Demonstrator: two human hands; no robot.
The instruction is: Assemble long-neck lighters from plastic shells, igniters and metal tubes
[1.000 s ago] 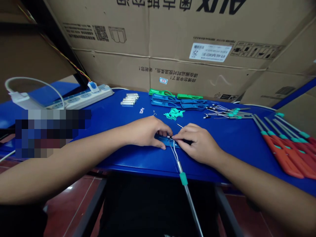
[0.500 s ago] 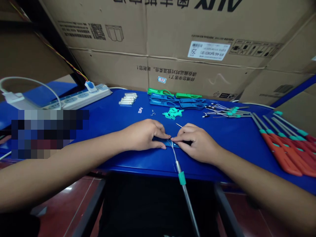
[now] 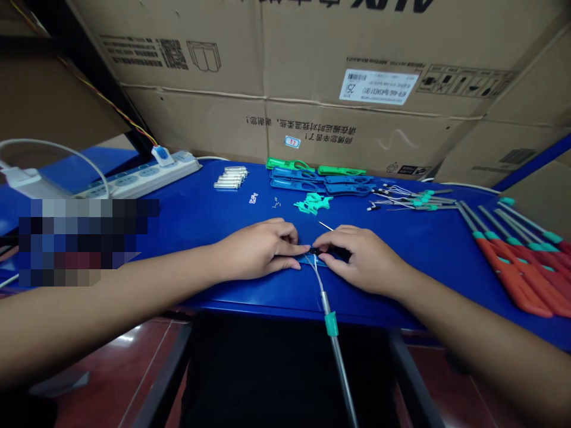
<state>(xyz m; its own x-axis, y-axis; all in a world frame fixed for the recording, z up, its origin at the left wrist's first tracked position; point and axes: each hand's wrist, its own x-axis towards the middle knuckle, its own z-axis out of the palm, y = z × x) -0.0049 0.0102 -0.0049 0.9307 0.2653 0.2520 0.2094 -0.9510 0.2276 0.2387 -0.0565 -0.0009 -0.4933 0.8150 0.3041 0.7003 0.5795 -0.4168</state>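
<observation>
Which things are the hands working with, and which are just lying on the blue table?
In the hands: left hand, right hand, blue plastic strip, white wires, teal-collared metal rod.

Lying about: power strip, metal tubes, blue plastic handles, green plastic handles, teal clips, red-handled rods.

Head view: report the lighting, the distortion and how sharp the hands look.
In the head view, wide-angle distortion bows the blue table's front edge and tilts the cardboard boxes; a pixelated patch covers the table's left part; the red floor shows soft glare; the left hand and right hand look fairly sharp.
</observation>
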